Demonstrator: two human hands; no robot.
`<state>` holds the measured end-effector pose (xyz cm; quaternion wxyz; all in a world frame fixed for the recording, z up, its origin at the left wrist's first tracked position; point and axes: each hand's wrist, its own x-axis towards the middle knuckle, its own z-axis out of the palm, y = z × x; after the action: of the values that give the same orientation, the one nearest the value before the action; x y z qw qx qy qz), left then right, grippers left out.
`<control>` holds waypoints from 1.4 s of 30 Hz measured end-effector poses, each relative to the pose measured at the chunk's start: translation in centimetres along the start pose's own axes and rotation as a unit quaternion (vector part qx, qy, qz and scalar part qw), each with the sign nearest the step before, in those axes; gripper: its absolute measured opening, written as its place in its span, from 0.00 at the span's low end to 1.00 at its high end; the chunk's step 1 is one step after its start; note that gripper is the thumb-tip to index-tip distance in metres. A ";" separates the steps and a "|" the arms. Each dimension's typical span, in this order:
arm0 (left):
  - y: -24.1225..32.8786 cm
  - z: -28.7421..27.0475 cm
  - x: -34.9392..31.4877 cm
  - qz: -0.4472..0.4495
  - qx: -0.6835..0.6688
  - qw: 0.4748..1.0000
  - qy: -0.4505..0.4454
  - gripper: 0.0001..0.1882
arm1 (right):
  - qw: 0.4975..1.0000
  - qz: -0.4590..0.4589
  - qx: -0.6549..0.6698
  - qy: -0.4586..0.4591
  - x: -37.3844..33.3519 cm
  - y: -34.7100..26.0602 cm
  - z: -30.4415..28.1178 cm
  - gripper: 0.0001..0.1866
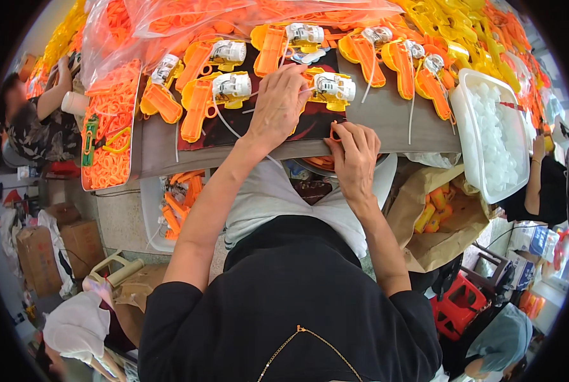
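- One hand, the left hand (277,108), arches over the dark cloth (319,124); its fingers meet a white-and-yellow unit (335,88), though from where I stand I can't tell whether they grip it.
- That unit lies at the cloth's far right.
- At the cloth's near right corner is the right hand (356,153), thumb and forefinger closed on a small orange ring (335,132).
- On the cloth's left part I see an orange pistol-shaped shell (195,114) carrying a white unit of its own.
- Similar shells (367,67) line the tabletop (437,140) beyond the cloth and to either side.
- Left of the cloth, a tray (133,121) is heaped with orange rings.
- Well to the cloth's right, a white tub (506,190) holds translucent pieces.
- Below and right of the cloth, a brown paper bag (412,245) gapes over orange-and-yellow parts.
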<state>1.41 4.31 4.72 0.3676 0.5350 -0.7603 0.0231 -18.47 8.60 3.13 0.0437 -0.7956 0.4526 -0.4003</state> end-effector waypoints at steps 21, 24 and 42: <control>-0.8 0.3 -0.2 -0.016 0.012 1.000 0.020 0.12 | 0.996 -0.047 -0.043 0.058 4.5 -2.0 2.6 0.12; -0.7 0.4 0.0 -0.013 0.004 1.000 0.024 0.11 | 0.995 -0.057 -0.056 0.065 4.3 -1.8 2.9 0.12; -1.7 0.1 2.2 -0.054 -0.148 0.986 -0.049 0.16 | 0.986 -0.059 -0.156 0.006 2.3 -3.0 3.2 0.17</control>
<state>2.47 1.82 5.33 0.4058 0.5150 -0.7427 -0.1360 -13.66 7.69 3.60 -0.1077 -0.8153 0.4624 -0.3315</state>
